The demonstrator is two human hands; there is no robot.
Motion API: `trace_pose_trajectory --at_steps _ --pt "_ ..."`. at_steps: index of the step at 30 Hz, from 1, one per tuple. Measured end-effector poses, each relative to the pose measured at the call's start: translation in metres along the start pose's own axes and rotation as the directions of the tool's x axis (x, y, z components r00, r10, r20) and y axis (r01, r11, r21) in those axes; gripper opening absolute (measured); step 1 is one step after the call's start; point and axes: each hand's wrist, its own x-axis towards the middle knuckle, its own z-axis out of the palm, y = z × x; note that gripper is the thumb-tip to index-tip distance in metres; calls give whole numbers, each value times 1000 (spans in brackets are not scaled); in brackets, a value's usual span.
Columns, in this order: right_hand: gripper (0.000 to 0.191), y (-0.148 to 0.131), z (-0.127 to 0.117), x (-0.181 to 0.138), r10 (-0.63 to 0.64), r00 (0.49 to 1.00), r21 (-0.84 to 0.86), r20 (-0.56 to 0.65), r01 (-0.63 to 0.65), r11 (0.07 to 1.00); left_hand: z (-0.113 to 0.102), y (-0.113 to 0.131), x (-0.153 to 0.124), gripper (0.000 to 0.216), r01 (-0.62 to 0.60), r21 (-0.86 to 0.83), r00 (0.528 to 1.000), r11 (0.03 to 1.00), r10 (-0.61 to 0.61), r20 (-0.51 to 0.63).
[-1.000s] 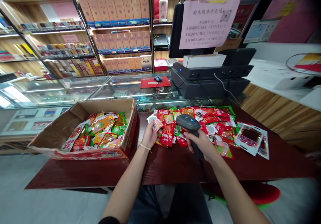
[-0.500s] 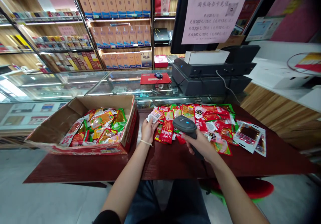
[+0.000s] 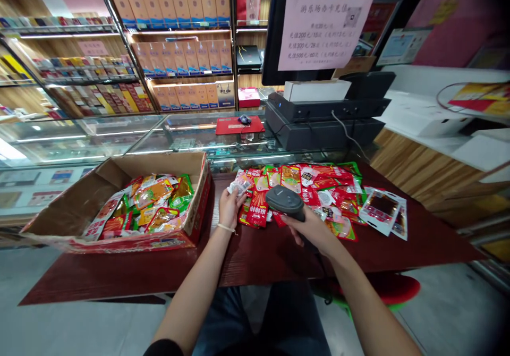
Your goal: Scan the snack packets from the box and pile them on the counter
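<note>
A left hand [image 3: 229, 207] is holding a small packet [image 3: 241, 187] while the right hand [image 3: 308, 228] is gripping a dark scanner [image 3: 285, 202].

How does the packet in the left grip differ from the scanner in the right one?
The packet is pale with pink; the handheld scanner is dark grey. The packet looks small and thin, while the scanner is larger and bulky. The left grip pinches the packet; the right grip wraps around the scanner. Both are held over the table.
</note>
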Motion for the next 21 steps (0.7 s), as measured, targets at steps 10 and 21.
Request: trace_pose_trajectory --at_steps 10,21 --pt "40 4 -54 -15 -18 971 204 -237 68 977 57 -15 11 16 -530 734 841 424 373 392" --pt "41 4 -68 -25 -16 961 289 -276 99 952 83 -37 0 55 -730 680 684 71 96 723"
